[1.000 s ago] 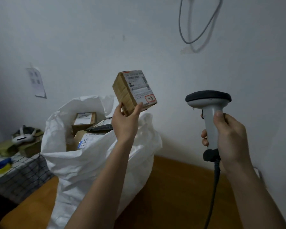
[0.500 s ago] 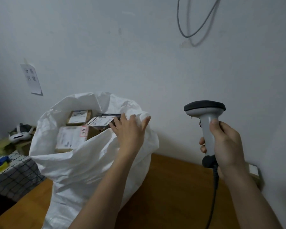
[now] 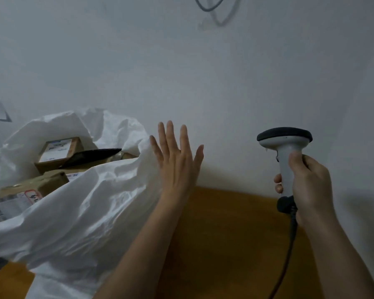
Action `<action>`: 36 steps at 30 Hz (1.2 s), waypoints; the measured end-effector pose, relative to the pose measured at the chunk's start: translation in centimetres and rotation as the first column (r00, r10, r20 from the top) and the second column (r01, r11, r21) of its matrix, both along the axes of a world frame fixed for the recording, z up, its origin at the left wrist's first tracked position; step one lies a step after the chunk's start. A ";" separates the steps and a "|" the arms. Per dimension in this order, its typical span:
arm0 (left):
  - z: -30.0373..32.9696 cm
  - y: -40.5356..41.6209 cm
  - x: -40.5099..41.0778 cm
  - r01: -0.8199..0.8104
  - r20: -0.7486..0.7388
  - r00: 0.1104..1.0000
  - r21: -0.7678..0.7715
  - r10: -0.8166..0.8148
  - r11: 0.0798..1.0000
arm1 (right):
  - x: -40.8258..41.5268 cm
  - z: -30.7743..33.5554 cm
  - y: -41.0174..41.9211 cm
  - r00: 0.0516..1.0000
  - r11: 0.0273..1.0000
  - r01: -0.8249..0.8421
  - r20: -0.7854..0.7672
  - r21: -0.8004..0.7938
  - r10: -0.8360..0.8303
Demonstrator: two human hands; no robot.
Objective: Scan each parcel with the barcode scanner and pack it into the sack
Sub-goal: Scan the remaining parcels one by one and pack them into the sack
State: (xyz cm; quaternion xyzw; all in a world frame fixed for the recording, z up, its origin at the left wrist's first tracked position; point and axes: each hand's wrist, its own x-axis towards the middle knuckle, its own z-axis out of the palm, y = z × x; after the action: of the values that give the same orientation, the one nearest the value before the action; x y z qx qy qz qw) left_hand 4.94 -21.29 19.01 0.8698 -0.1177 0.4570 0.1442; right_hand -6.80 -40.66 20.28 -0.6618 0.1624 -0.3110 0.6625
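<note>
I saw the left hand [image 3: 177,162] spread flat beside the white sack [image 3: 84,203] of parcels [image 3: 56,149] while the right hand [image 3: 309,182] gripped the barcode scanner [image 3: 285,145] upright above the wooden table [image 3: 225,234].

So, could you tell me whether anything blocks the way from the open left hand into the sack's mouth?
Nothing visible does. The left hand is empty beside the white sack's open rim, with cardboard parcels already inside.
</note>
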 end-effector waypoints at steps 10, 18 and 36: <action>-7.7 -12.5 3.7 0.360 -0.327 0.895 0.125 -0.304 0.924 | 1.8 -5.7 -10.1 0.961 0.970 0.245 -0.128 -0.009 -0.244; -18.0 -25.2 7.8 0.619 -0.699 0.634 0.204 -0.330 0.758 | 5.3 -11.7 -17.8 0.908 0.938 0.346 -0.265 0.036 -0.325; -33.6 -44.3 14.4 0.671 -0.886 0.337 -0.011 -0.318 0.741 | 11.2 -24.0 -24.9 0.820 0.907 0.419 -0.441 0.029 -0.365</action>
State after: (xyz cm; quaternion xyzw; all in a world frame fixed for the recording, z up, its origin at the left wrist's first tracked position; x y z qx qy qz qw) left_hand 19.32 -65.58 -14.63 0.9047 -0.3768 -0.1239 0.1556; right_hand 4.38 -65.55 -3.70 -0.6229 0.4547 -0.2781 0.5727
